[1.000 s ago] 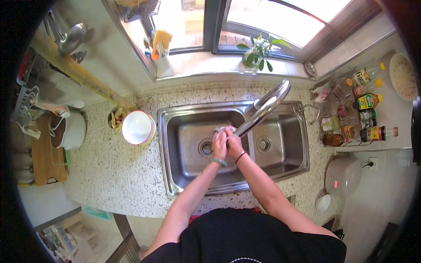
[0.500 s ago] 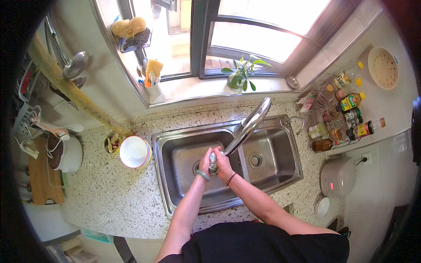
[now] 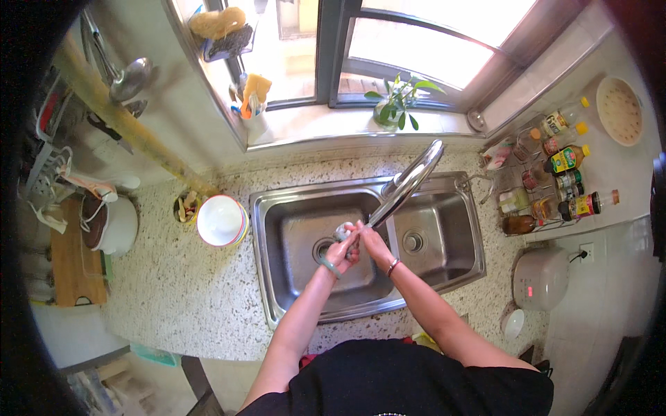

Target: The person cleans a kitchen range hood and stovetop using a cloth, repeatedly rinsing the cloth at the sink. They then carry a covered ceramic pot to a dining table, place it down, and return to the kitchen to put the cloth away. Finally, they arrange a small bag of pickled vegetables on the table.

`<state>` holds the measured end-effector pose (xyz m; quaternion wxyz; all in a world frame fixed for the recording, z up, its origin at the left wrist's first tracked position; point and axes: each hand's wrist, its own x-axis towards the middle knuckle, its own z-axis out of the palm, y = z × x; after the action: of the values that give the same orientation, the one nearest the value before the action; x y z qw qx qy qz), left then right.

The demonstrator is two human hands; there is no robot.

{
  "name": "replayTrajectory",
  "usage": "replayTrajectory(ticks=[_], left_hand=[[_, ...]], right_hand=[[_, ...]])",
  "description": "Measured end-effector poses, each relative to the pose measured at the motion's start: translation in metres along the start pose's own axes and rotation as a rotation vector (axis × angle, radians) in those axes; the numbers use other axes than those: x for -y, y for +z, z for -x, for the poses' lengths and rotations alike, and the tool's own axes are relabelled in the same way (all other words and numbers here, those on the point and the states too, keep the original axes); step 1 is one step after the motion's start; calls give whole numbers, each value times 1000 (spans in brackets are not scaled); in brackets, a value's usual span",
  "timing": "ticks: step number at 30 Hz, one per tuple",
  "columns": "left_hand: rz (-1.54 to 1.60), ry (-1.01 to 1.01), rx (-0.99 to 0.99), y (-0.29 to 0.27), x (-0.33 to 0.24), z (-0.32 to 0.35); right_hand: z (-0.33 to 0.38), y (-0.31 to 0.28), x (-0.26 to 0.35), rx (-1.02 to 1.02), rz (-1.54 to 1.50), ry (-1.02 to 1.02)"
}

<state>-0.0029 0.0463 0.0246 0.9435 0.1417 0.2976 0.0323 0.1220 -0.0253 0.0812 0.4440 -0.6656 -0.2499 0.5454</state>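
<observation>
Over the left basin of the steel sink (image 3: 284,295), my two hands come together under the faucet (image 3: 409,182). A small crumpled greyish-white bundle, which looks like a wet cloth (image 3: 342,231), sticks out past the fingers. My left hand (image 3: 338,255), with a pale green bangle at its wrist, is closed around the bundle's lower part. From the right, my right hand (image 3: 377,247) presses against it just below the spout, fingers bent inward. Much of the cloth is hidden by the fingers. Whether water is running is hard to see.
Stacked bowls (image 3: 220,220) stand left of the sink, beside a small container of scraps (image 3: 186,207). A rice cooker (image 3: 541,279) and a white bowl (image 3: 513,323) sit at the right. Bottles (image 3: 567,161) fill a wall rack. A potted plant (image 3: 395,111) is on the sill.
The cloth has turned in my hands and now pokes out at the upper left. My right hand has shifted from alongside the left to across its fingertips. The whole view has shifted slightly.
</observation>
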Motion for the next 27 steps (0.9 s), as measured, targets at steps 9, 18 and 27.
replayTrajectory(ticks=[9, 18, 27], left_hand=[[375, -345, 314, 46, -7, 24], [66, -206, 223, 53, -23, 46], [-1108, -15, -405, 60, -9, 29]], right_hand=[[18, 2, 20, 338, -975, 80], [-6, 6, 33, 175, -447, -68], [-34, 22, 7, -129, -261, 3]])
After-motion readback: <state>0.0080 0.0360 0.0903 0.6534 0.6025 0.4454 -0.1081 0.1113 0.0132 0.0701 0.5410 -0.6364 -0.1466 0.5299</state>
